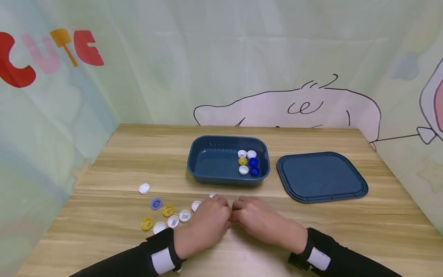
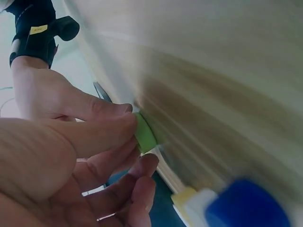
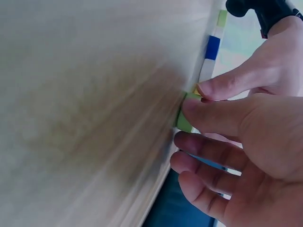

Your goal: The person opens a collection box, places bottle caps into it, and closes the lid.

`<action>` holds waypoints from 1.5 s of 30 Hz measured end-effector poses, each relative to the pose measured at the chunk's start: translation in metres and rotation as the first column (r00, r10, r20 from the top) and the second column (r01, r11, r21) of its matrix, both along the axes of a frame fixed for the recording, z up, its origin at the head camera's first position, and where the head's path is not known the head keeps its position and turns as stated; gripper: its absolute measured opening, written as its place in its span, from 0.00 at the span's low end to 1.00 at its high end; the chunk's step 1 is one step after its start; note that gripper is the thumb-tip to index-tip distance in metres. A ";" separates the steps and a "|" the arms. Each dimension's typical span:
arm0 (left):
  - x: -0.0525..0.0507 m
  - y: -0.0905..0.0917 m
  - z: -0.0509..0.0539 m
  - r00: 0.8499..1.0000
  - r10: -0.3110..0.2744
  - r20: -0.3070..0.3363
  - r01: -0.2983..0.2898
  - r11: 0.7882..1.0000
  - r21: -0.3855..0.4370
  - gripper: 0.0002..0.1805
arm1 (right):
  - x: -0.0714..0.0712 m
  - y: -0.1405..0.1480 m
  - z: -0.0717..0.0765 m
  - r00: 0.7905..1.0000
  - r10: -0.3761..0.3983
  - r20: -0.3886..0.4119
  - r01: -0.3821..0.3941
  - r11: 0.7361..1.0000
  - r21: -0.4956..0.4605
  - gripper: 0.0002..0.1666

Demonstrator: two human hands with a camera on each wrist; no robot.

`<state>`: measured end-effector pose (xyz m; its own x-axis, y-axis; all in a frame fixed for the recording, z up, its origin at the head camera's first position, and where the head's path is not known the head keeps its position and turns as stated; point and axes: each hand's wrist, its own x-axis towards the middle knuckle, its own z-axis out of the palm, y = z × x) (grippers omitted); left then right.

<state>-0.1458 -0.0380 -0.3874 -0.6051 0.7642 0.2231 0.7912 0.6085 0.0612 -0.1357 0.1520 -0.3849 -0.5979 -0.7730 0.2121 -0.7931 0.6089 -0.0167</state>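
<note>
L hand [image 1: 212, 219] & R hand [image 1: 257, 219] both pinch a green cap [image 2: 145, 135] in front of the box [image 1: 221, 180], prob. to steady it, tho it's blurry. Loose caps [image 1: 168, 211] lie front-left of box, w/in reach; lid [image 1: 322, 177] lies right of box, so top's open.

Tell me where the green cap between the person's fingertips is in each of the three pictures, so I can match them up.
Head: not visible; likely hidden where the left grip and right grip meet, below centre.
Left wrist: the green cap is near the centre, beside the thumb tips.
Right wrist: the green cap is right of centre, partly under the nearer thumb.
Shared landmark: the wooden tabletop, seen in all three.
</note>
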 end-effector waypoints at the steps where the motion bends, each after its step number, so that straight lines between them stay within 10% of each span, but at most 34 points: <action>1: 0.002 0.001 0.000 1.000 -0.007 -0.001 0.007 1.000 -0.007 0.08 | 0.002 0.001 0.000 1.000 0.016 -0.013 -0.016 1.000 0.010 0.06; 10: 0.016 0.006 0.003 0.993 -0.063 0.102 0.070 0.995 -0.064 0.14 | 0.017 0.009 0.004 0.994 0.110 0.000 -0.110 0.993 0.044 0.11; 20: 0.024 -0.001 0.005 0.972 -0.108 0.210 0.089 0.991 0.099 0.12 | 0.025 0.017 0.014 0.977 0.138 0.162 -0.133 0.990 -0.041 0.07; 28: 0.024 -0.008 0.029 0.967 -0.086 0.239 0.036 0.977 0.208 0.08 | 0.018 0.019 0.035 0.981 0.184 0.056 -0.173 0.970 -0.169 0.06; 38: -0.004 -0.004 0.079 0.919 -0.113 0.378 -0.063 0.904 0.423 0.05 | -0.002 0.026 0.079 0.995 0.081 -0.063 -0.097 0.950 -0.297 0.10; 45: -0.037 0.004 0.101 0.963 -0.047 0.267 -0.102 0.850 0.516 0.12 | -0.032 0.026 0.095 0.992 -0.029 -0.123 -0.022 0.917 -0.399 0.11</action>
